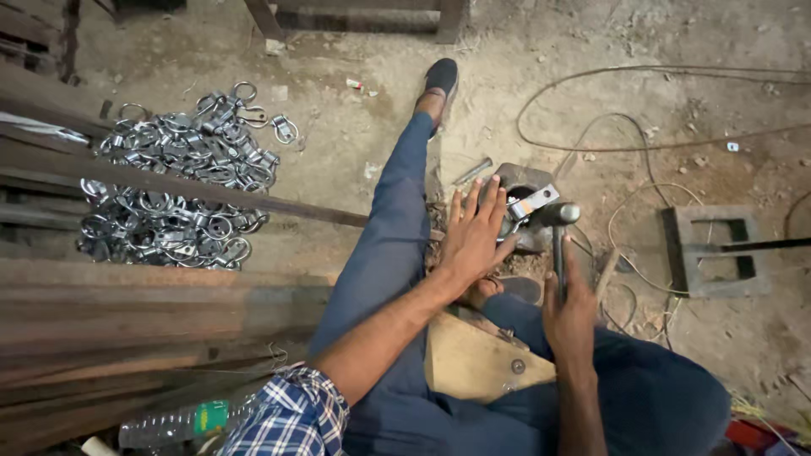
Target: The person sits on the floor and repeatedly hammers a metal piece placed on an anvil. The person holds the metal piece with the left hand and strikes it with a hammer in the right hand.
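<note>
Our left hand [475, 241] flat, fingers spread open over the metal ring part [530, 205] on the steel block [522, 181], right hand [570, 319] at 5 o'clock gripped tight round the hammer [558, 226], pile of shiny rings [182, 177] way off at 9 o'clock.

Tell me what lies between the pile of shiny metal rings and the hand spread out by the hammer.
In the head view, a long dark bar and the person's outstretched leg lie between the ring pile and the left hand.
</note>
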